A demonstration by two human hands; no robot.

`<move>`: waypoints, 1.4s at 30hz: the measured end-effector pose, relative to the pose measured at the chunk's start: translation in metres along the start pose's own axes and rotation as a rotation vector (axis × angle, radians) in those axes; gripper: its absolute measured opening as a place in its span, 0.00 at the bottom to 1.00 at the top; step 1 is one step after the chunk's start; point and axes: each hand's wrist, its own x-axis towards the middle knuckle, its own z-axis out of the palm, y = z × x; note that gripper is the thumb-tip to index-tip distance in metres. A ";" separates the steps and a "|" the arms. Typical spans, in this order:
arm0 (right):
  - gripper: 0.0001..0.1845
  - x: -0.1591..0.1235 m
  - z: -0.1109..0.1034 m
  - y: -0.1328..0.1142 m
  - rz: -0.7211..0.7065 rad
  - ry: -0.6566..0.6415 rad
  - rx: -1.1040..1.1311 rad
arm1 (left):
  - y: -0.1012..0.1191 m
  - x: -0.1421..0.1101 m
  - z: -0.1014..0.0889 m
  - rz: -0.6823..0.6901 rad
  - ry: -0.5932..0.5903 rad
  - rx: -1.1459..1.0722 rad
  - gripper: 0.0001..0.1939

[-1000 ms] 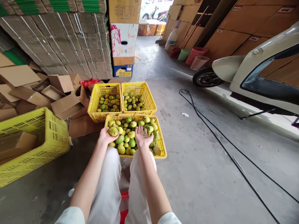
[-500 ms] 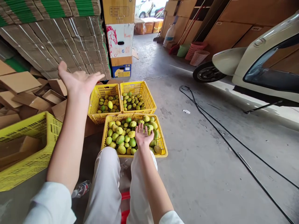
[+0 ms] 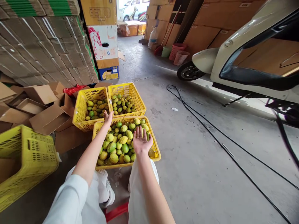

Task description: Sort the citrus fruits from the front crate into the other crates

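Fruit: lemon-like fruit (image 3: 123, 139), oval to roundish, yellow, green & mixed, some w/ bumpy or blotchy skin; sizes vary.
Fruit spot: piled in front crate (image 3: 156, 157), w/ smaller-looking ones in back L crate (image 3: 78, 109) & back R crate (image 3: 140, 101).
Crates: yellow plastic, slotted sides; back pair side by side, just beyond front one.
L hand: L hand (image 3: 108, 118) open, no fruit visible in it; seen nearly edge-on, fingers pointing fwd & up, above where front crate & back L crate meet. Contact w/ rim: can't tell.
R hand: R hand (image 3: 142, 141) open & empty, palm up, fingers spread & pointing away, over R part of front crate.
Arms: both reach fwd from pale sleeves; L forearm slants in toward center, R forearm runs up past R knee.
L side: bigger yellow-green crate (image 3: 42, 155) w/ cardboard inside, near loose cardboard boxes (image 3: 49, 116).
R side: black cable (image 3: 210, 133) on gray floor (image 3: 187, 183), pale scooter (image 3: 221, 62) beyond.
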 end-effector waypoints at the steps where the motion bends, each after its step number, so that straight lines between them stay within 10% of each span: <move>1: 0.15 0.003 -0.001 -0.003 -0.011 -0.014 -0.007 | -0.016 0.001 0.004 -0.035 -0.002 0.101 0.53; 14: 0.20 0.013 0.003 -0.047 -0.033 0.027 0.053 | -0.139 0.026 0.031 -0.217 -0.216 0.574 0.50; 25: 0.17 0.025 -0.007 -0.048 -0.055 -0.027 0.021 | -0.139 0.021 0.022 -0.086 -0.171 0.858 0.31; 33: 0.18 0.014 0.012 -0.051 0.014 -0.005 0.094 | -0.135 -0.001 -0.032 0.086 -0.246 1.031 0.20; 42: 0.16 0.012 0.021 -0.057 0.039 0.031 0.182 | -0.125 -0.028 -0.026 0.026 -0.304 1.136 0.39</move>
